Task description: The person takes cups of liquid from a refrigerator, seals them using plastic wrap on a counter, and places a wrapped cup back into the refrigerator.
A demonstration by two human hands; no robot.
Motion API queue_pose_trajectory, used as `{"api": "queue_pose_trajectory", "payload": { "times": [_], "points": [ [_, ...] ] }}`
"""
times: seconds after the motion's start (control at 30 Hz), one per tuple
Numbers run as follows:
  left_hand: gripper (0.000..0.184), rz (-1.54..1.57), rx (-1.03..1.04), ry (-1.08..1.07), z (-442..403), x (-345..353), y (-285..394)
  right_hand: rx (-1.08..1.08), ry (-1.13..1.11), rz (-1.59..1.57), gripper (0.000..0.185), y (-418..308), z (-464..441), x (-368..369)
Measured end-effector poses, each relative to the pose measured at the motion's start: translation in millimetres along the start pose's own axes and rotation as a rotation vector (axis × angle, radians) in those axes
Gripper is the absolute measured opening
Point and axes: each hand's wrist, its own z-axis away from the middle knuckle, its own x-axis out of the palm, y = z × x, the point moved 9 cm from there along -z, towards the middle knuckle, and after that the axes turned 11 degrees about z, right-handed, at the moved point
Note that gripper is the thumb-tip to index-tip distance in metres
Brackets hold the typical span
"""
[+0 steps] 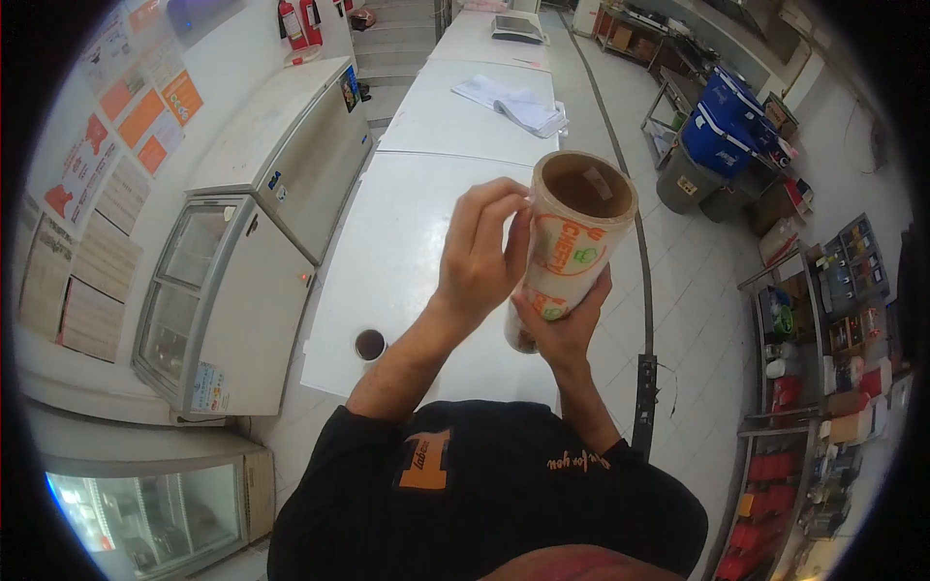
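Observation:
A thick roll of cling film [572, 257] on a wide cardboard core stands tilted in front of me, its open end facing up. Orange and green "CHEFY" print shows on its side. My right hand [570, 324] is wrapped around the roll's lower part. At the upper left side of the roll, my left hand [482, 242] has its fingers bent in a pinch against the film; whether a loose edge is between them is too small to see. Behind the right hand, a clear container [520, 332] with brownish contents is partly hidden. A cup of dark liquid [370, 344] stands near my left forearm.
The long white table [387, 242] runs away from me, with papers [523, 108] and a scale-like device [518, 29] farther along. Chest freezers [281, 145] line the left. A grey bin [688, 179], blue containers [722, 126] and loaded shelves [823, 339] are on the right.

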Motion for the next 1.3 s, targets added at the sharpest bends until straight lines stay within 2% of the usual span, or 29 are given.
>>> {"api": "queue_pose_trajectory", "payload": {
  "times": [0.03,0.1,0.23,0.27,0.47,0.57,0.6,0.7,0.73,0.8,0.87,0.93,1.03,1.07,1.17,1.2,1.3],
  "points": [
    [0.007,0.032,-0.026,-0.012,2,3,-7,0.015,-0.017,0.011,0.107,1,-1,1],
    [0.007,0.263,-0.227,-0.018,17,10,-44,0.047,-0.051,0.033,0.107,4,-2,1],
    [0.019,0.819,-0.646,0.062,34,25,-78,0.108,-0.075,-0.044,0.106,14,-3,2],
    [0.020,0.828,-0.731,0.091,37,24,-79,0.117,-0.078,-0.067,0.105,20,-2,3],
    [0.020,0.869,-0.639,0.100,37,18,-75,0.103,-0.089,-0.041,0.103,22,-1,3],
    [0.019,0.586,-0.575,0.002,39,25,-70,0.131,-0.087,-0.036,0.103,19,-2,3],
    [0.017,0.618,-0.549,0.039,46,28,-79,0.149,-0.088,-0.043,0.103,19,-3,4],
    [0.014,0.752,-0.795,0.157,64,32,-110,0.058,-0.065,0.027,0.105,26,-6,7],
    [0.015,0.754,-0.834,0.184,65,33,-122,0.101,-0.096,-0.094,0.103,42,-7,16],
    [0.018,0.706,-0.921,0.091,64,34,-145,0.198,-0.152,-0.336,0.099,82,-7,40],
    [0.020,0.628,-0.981,-0.032,69,41,-168,0.188,-0.266,-0.135,0.090,114,-15,62],
    [0.020,0.520,-0.994,-0.184,82,50,-191,0.316,-0.455,-0.277,0.080,170,-7,103],
    [0.021,0.327,-0.974,-0.442,110,64,-217,0.534,-0.377,-0.662,0.075,235,10,153],
    [0.022,0.298,-0.934,-0.498,127,69,-232,0.646,-0.293,-0.691,0.073,242,16,155],
    [0.022,0.327,-1.010,-0.508,166,70,-256,0.861,-0.063,-0.698,0.079,260,34,150],
    [0.021,0.245,-0.985,-0.591,174,70,-262,0.886,-0.044,-0.614,0.085,269,38,146],
    [0.019,0.163,-0.846,-0.727,191,77,-271,0.333,0.172,0.175,0.086,258,10,102]
  ]
}}
